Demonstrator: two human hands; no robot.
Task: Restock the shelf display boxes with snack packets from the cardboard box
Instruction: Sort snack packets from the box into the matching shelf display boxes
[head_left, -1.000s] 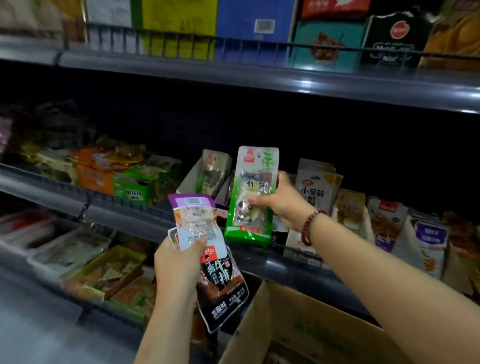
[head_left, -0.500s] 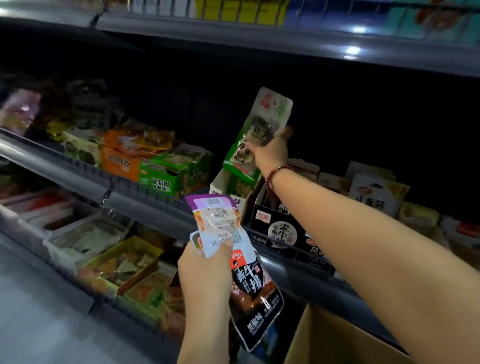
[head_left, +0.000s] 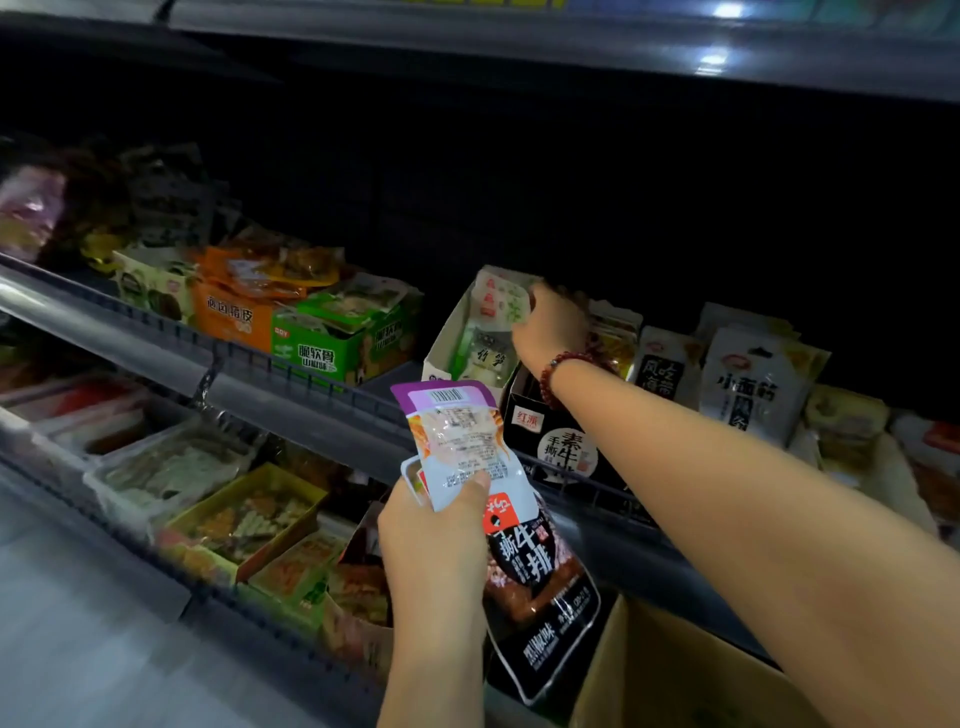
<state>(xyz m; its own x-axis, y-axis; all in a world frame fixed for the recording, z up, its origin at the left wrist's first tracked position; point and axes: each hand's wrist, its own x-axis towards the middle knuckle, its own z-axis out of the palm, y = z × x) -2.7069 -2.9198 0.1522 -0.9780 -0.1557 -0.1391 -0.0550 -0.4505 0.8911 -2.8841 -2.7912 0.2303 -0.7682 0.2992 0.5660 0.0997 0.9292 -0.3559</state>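
**Green packet going into the white display box**

My right hand (head_left: 550, 327) pinches the green-and-white packet (head_left: 496, 317) by its top, lowering it upright into the white display box (head_left: 441, 348) at frame centre, so it stands label-out. My left hand (head_left: 441, 530) grips the purple packet (head_left: 457, 441) and black packet (head_left: 535, 582), probably next. The cardboard box (head_left: 675, 680) is cut off at lower right; my right fingers are mostly hidden.
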